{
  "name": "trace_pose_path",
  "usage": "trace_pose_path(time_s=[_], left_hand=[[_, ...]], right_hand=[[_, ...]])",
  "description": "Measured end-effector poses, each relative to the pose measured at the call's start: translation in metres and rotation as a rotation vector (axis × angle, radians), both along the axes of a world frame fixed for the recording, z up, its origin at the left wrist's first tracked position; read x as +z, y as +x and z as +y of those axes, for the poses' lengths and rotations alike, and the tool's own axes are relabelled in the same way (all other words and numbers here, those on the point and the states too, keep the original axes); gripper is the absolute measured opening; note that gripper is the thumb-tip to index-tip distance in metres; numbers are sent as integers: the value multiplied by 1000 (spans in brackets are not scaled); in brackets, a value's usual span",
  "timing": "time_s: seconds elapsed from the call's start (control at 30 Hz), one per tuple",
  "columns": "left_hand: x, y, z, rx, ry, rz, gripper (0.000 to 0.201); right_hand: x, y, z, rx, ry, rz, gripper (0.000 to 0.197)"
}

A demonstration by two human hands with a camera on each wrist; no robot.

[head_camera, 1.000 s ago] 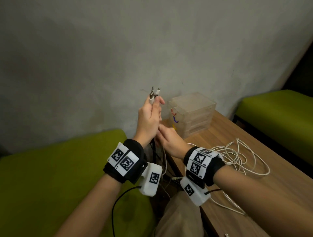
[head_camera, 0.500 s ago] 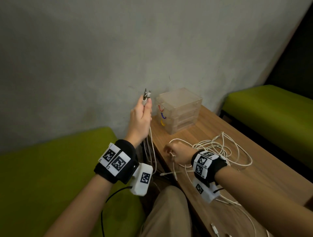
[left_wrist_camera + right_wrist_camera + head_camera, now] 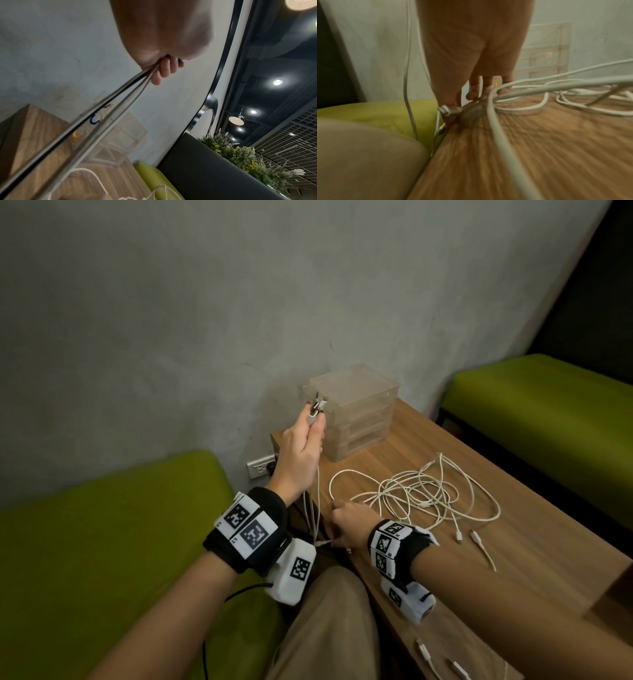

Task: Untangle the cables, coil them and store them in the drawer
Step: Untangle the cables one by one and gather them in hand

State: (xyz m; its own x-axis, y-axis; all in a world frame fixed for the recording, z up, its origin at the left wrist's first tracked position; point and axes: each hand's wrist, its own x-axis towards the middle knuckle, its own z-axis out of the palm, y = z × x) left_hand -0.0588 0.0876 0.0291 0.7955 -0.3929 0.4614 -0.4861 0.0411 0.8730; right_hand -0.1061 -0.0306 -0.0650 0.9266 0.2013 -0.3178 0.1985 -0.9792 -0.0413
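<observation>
My left hand (image 3: pixel 303 446) is raised in front of the clear drawer unit (image 3: pixel 356 409) and grips several cable plugs (image 3: pixel 317 407), their white cords (image 3: pixel 317 501) hanging down past the table edge. In the left wrist view the cords (image 3: pixel 96 121) run taut from the curled fingers (image 3: pixel 164 70). My right hand (image 3: pixel 349 520) sits at the table's near-left edge, fingers curled, pinching a cable end (image 3: pixel 452 109) of the white tangle (image 3: pixel 418 494) that lies spread on the wooden table (image 3: pixel 513 529).
Loose connectors (image 3: pixel 474 537) lie right of the tangle, and more plugs (image 3: pixel 442 660) near the table's front edge. Green benches (image 3: pixel 102 542) flank the table. A wall socket (image 3: pixel 262 469) sits behind my left wrist. The drawers have red, blue and yellow handles (image 3: pixel 94 119).
My right hand has dropped from beside the left hand down to the table edge. The left hand has lowered a little, still holding the plugs. The view has tilted down over the table.
</observation>
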Motion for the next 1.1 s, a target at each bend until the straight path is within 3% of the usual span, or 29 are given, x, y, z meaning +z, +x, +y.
trace_pose_path(time_s=[0.13,0.43,0.7,0.87,1.1], left_hand=[[-1,1,-1,15,3,-10,26],[-27,-3,-2,52,84,53,25],[-33,0,-7,199,152,20,23],[-23,-8,-23,168,125,64,18],[-6,-25,-51,87,78,-2,21]], right_hand=[[5,-1,0,32,46,-58,18],[14,-2,-14,-114,337,-157,12],[31,-11,-30,-353,736,-574,13],[51,-15,-30,-445,1011,-885,10],[55,-25,-15,-332,1046,-903,7]])
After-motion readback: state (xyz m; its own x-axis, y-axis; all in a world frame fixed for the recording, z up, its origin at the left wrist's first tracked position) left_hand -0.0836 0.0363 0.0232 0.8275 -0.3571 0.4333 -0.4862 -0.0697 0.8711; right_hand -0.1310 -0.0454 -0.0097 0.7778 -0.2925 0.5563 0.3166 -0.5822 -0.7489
